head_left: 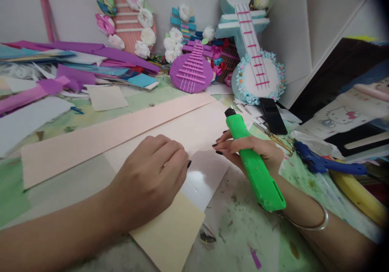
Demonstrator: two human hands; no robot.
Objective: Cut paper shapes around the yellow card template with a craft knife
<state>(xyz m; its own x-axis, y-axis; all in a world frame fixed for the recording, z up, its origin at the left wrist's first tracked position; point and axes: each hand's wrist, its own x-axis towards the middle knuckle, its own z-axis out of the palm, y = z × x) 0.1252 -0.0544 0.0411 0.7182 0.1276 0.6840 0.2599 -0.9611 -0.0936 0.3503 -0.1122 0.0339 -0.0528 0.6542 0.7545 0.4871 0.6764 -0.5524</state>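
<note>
My right hand [261, 152] holds a bright green utility knife [253, 162], its dark tip pointing up and away from me. The thumb and fingers close around the knife's body, and some fingertips show beside it. My left hand [154, 175] is curled closed above the sheets; whatever its fingers may hold is hidden. Beneath the hands lies a pale pink sheet [188, 122], with a glossy clear piece [197, 183] on its near part. A cream foam sheet [173, 233] sits under my left wrist. Beyond it stretches a long pale pink strip [91, 146].
Decorated instrument models in purple [191, 73] and light blue [258, 57] lean at the back. Coloured sheets [100, 57] pile up at the left. To the right are a phone [272, 116], scissors [281, 140], a blue glue gun [322, 158] and a banana [358, 195].
</note>
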